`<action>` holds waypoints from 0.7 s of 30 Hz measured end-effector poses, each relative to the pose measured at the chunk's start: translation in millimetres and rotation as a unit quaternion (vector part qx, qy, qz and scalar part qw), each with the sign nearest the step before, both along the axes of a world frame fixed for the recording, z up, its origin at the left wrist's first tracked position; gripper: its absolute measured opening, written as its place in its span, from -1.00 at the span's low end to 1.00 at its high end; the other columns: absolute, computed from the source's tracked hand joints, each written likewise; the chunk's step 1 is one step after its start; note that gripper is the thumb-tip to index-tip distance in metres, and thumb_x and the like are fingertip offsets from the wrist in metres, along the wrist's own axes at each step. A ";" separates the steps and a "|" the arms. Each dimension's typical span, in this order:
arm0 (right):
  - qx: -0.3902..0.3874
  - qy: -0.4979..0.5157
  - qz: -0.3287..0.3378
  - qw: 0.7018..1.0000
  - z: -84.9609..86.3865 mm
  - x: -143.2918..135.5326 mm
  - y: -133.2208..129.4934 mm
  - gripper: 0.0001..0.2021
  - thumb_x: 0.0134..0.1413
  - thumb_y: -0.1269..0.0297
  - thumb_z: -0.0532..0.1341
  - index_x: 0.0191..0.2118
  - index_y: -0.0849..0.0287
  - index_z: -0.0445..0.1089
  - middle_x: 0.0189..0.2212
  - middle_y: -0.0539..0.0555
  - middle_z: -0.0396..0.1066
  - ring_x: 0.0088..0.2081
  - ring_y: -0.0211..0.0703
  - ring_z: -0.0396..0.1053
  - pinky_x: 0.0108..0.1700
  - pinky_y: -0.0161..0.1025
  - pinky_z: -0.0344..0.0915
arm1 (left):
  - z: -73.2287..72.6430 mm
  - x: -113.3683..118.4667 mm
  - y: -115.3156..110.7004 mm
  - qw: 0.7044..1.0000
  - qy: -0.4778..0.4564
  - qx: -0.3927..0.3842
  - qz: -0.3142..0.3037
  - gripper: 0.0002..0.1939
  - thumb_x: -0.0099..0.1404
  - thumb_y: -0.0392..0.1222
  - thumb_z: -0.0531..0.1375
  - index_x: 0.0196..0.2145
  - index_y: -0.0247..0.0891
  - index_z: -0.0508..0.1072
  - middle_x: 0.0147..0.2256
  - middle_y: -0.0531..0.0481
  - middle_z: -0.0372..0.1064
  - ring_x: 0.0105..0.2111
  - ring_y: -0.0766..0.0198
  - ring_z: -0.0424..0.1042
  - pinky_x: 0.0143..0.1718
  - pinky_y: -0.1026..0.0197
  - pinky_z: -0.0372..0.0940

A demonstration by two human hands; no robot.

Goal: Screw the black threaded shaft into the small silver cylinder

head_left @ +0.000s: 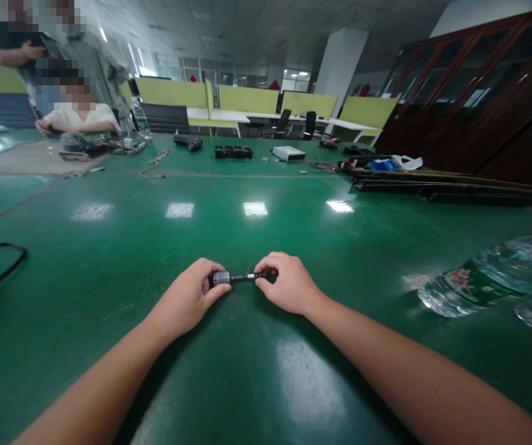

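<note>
My left hand (196, 287) is closed around a small grey metal cylinder (222, 278), thumb in front and fingers behind. A thin dark shaft (239, 278) runs from the cylinder to the right, roughly level, just above the green table or on it. At the shaft's far end, my right hand (289, 283) pinches a dark ridged tip between thumb and forefinger. Fingers partly cover both ends of this part, so its exact kind cannot be told. A short stretch of bare shaft shows between the hands.
Clear water bottles (484, 278) lie at right; a black cable (4, 247) is at left. Farther back are a power drill (188, 143), a black slotted part (233, 152), a white-grey box (288, 153) and long dark bars (433, 184). Several people (80, 114) are at far left.
</note>
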State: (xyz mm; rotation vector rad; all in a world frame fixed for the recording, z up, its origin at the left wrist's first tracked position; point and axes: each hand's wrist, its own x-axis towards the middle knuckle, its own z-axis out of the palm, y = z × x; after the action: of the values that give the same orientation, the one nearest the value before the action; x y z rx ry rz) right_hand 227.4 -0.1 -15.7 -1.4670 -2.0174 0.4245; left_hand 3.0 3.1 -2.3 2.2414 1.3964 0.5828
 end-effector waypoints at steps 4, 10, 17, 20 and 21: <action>-0.005 0.002 -0.003 1.000 1.3 -0.9 -1.9 -0.91 -0.09 0.41 0.29 -0.38 0.10 0.50 -0.41 0.00 0.42 -0.33 -0.19 0.30 -0.27 -0.24 0.17 | -0.4 -0.2 0.1 1.000 -0.002 0.000 -0.002 -0.74 0.28 -0.03 0.18 -0.15 -0.21 0.43 -0.32 0.00 0.34 -0.34 0.19 0.32 -0.27 0.17 0.22; -0.006 0.007 -0.001 1.000 1.2 -1.1 -1.9 -0.91 -0.07 0.39 0.29 -0.36 0.10 0.51 -0.40 0.00 0.43 -0.34 -0.21 0.31 -0.27 -0.25 0.18 | 0.6 -0.2 0.0 1.000 0.001 -0.006 -0.006 -0.73 0.28 -0.01 0.18 -0.14 -0.21 0.43 -0.33 0.01 0.33 -0.36 0.20 0.31 -0.29 0.18 0.20; -0.014 0.057 0.054 0.997 -0.3 -4.9 -1.6 -0.82 -0.05 0.41 0.31 -0.25 0.13 0.50 -0.36 0.00 0.48 -0.35 -0.24 0.33 -0.23 -0.24 0.24 | 0.3 -0.3 -1.2 1.000 0.005 -0.013 -0.017 -0.73 0.28 0.00 0.18 -0.13 -0.19 0.43 -0.37 0.04 0.30 -0.41 0.23 0.28 -0.35 0.21 0.18; -0.025 0.082 0.081 0.993 -0.5 -6.5 -3.4 -0.75 -0.05 0.45 0.30 -0.19 0.13 0.49 -0.34 0.00 0.49 -0.34 -0.25 0.35 -0.21 -0.25 0.27 | 0.9 0.5 -1.7 1.000 0.006 -0.005 -0.027 -0.75 0.28 -0.03 0.19 -0.14 -0.19 0.43 -0.34 0.04 0.32 -0.38 0.23 0.30 -0.32 0.21 0.19; -0.026 0.085 0.090 0.992 -0.5 -6.8 -4.0 -0.75 -0.05 0.47 0.29 -0.18 0.13 0.49 -0.34 -0.01 0.50 -0.34 -0.26 0.36 -0.20 -0.25 0.27 | 1.1 0.6 -1.7 1.000 0.006 -0.002 -0.031 -0.76 0.28 -0.04 0.19 -0.15 -0.18 0.44 -0.34 0.04 0.33 -0.37 0.23 0.30 -0.32 0.21 0.19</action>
State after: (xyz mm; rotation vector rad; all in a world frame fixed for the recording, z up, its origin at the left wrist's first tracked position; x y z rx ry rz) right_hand 220.5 -4.0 -16.2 -1.2375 -2.0206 0.6608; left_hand 3.6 1.4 -1.2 2.2793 1.3282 0.5448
